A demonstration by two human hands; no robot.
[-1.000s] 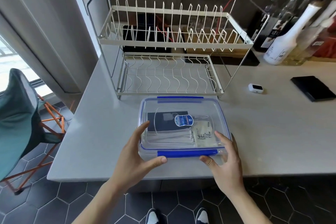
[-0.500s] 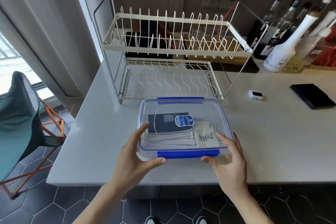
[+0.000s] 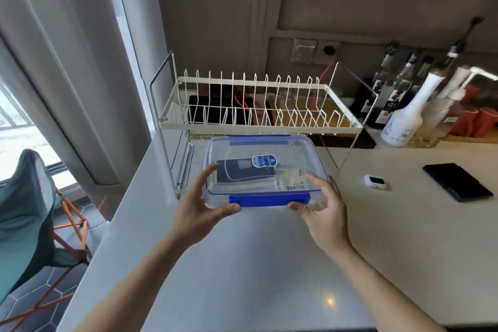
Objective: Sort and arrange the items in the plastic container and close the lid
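**While both hands grip it, one closed container sits raised in front of the rack**

Held at its near corners, one plastic container (image 3: pixel 265 170) with its lid (image 3: pixel 296 153) on shows one dark packet (image 3: pixel 244 174) and one pale packet (image 3: pixel 292 182) inside. Left hand (image 3: pixel 199 205) and right hand (image 3: pixel 324 210) each curl around a corner, thumbs beside the blue clip (image 3: pixel 269 200). Compared with a second ago, the container is farther from the counter's front edge, up against the dish rack (image 3: pixel 256 105). Bare countertop (image 3: pixel 256 264) spreads below; one phone (image 3: pixel 458 182) lies well apart.

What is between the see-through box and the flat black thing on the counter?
A small white gadget lies on the pale counter, head view.
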